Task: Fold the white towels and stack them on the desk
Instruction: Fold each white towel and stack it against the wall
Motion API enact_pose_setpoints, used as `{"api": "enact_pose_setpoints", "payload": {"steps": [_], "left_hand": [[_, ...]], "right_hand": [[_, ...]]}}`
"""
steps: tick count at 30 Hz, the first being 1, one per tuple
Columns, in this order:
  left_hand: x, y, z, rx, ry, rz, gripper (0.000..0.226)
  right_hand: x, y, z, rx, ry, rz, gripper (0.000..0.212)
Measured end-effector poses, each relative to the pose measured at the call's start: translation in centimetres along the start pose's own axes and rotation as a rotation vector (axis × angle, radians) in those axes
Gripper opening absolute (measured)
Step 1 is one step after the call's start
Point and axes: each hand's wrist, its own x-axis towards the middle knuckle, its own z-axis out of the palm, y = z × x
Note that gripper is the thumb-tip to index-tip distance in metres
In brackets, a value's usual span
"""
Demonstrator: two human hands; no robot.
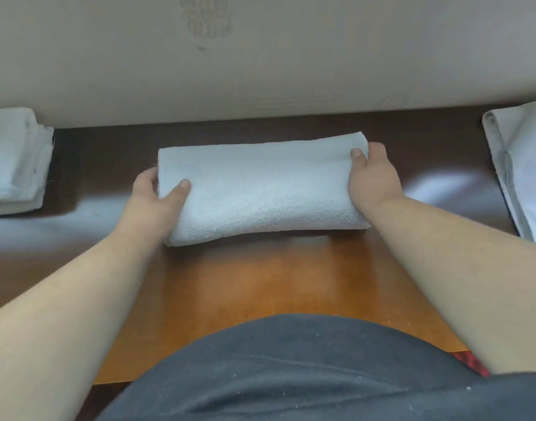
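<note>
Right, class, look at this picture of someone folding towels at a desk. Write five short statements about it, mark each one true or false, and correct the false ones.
1. Both hands grip the folded towel by its short ends. True.
2. The left hand is resting flat on the desk. False: it holds the towel's left end.
3. A stack of folded towels sits at the far left. True.
4. The right hand holds a cup. False: it holds the towel's right end.
5. More white cloth lies at the right edge. True.
</note>
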Motion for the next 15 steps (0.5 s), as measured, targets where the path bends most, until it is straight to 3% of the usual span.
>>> {"api": "enact_pose_setpoints", "payload": {"steps": [4,6,8,9,11,12,13,15], "left_hand": [[0.4,0.6,0.6,0.173,0.072,-0.028,0.055],[-0.1,2.2,1.0,0.177,0.218,0.015,0.060],[-1.8,4.2,1.7,0.239,0.402,0.332,0.058],[-3.0,5.2,2.5,0.288,0.388,0.557,0.053],[-4.8,6.4,4.8,0.488,0.098,0.925,0.051],[-5.3,6.7,6.0,0.648,-0.063,0.986,0.054],[-5.3,6.6,7.0,0.810,-0.180,0.945,0.058],[-3.7,5.6,7.5,0.998,-0.247,0.723,0.062]], "right_hand": [[-0.5,-0.8,0.3,-0.044,0.002,0.057,0.032],[-0.6,-1.3,0.1,-0.149,0.039,0.028,0.036],[-1.2,-1.8,-0.2,-0.317,0.157,-0.177,0.045],[-1.8,-2.4,-0.1,-0.356,0.211,-0.349,0.049],[-3.1,-4.0,1.1,-0.374,0.152,-0.709,0.052],[-3.7,-4.5,2.1,-0.424,0.041,-0.828,0.052],[-4.2,-4.6,3.0,-0.512,-0.084,-0.862,0.053],[-4.0,-3.7,3.7,-0.685,-0.244,-0.703,0.064]]}}
